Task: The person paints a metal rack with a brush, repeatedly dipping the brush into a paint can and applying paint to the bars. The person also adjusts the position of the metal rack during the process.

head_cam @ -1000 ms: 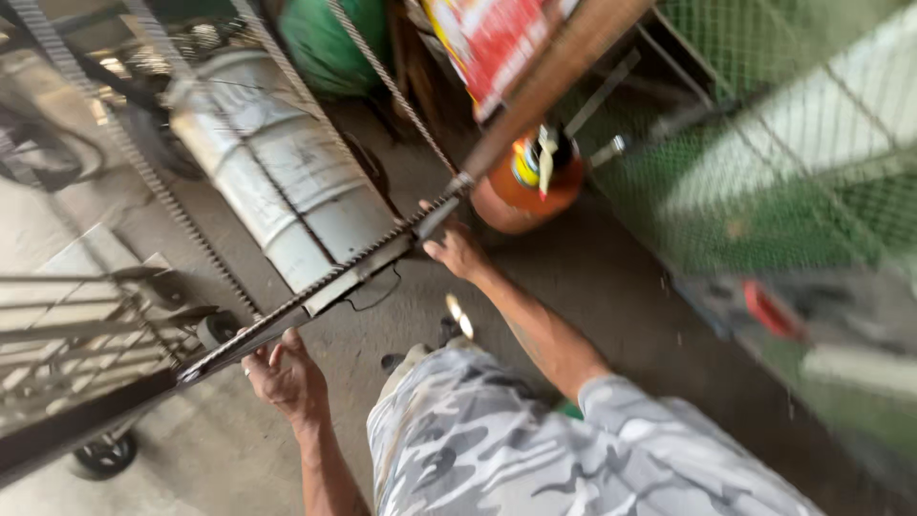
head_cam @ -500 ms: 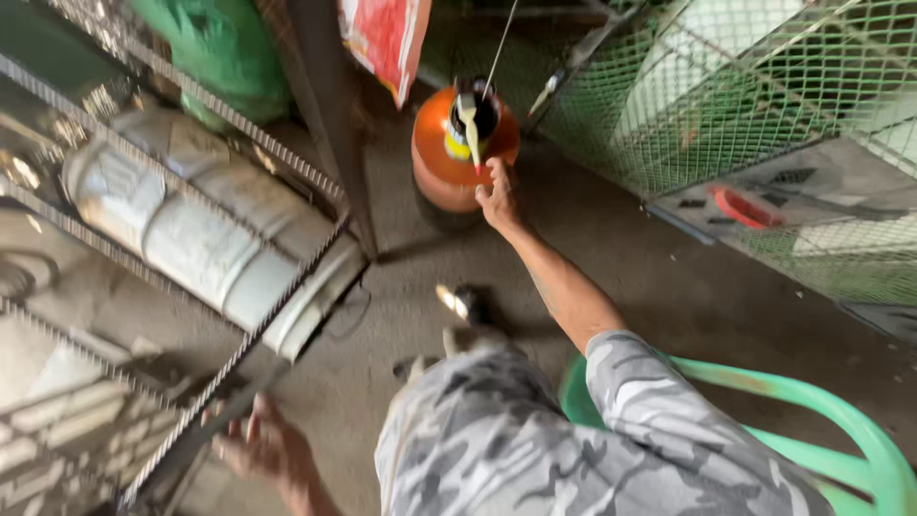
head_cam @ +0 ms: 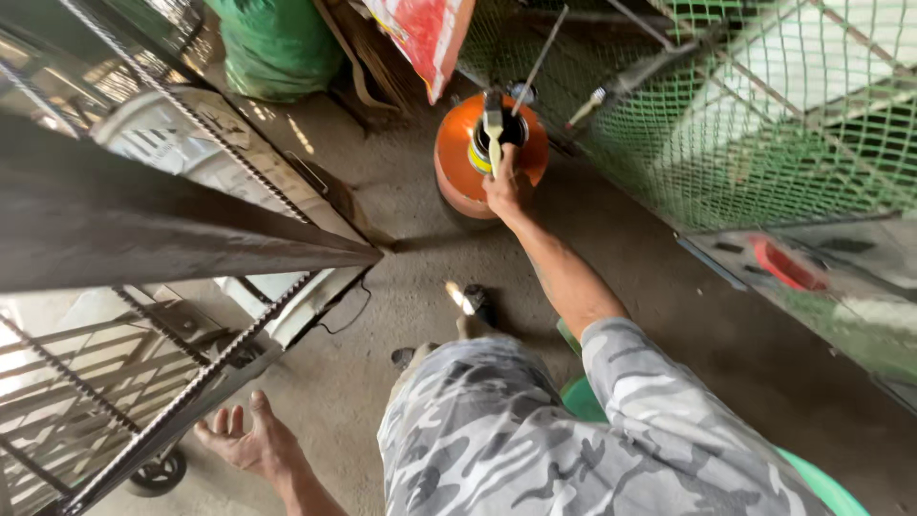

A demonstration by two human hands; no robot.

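My right hand (head_cam: 501, 189) reaches forward to an orange round container (head_cam: 457, 162) on the concrete floor. Its fingers are closed on the pale handle of a paintbrush (head_cam: 494, 129), which stands in a small tin on top of the container. My left hand (head_cam: 241, 440) hangs low at the bottom left, palm up with the fingers spread and nothing in it. It sits just beside the lower bar of a dark metal grille frame (head_cam: 181, 406) made of twisted rods. A camouflage-patterned garment (head_cam: 535, 440) covers my lap.
The grille's wide dark bar (head_cam: 172, 234) crosses the left side, with a white drum (head_cam: 287, 196) behind it and a small wheel (head_cam: 158, 473) below. Green mesh fencing (head_cam: 764, 105) fills the right. A green sack (head_cam: 277, 43) stands at the back; a green plastic chair (head_cam: 826, 487) is under me.
My right hand left the metal frame and reached to the orange container, closing on the brush. My left hand let go of the frame's bar and opened.
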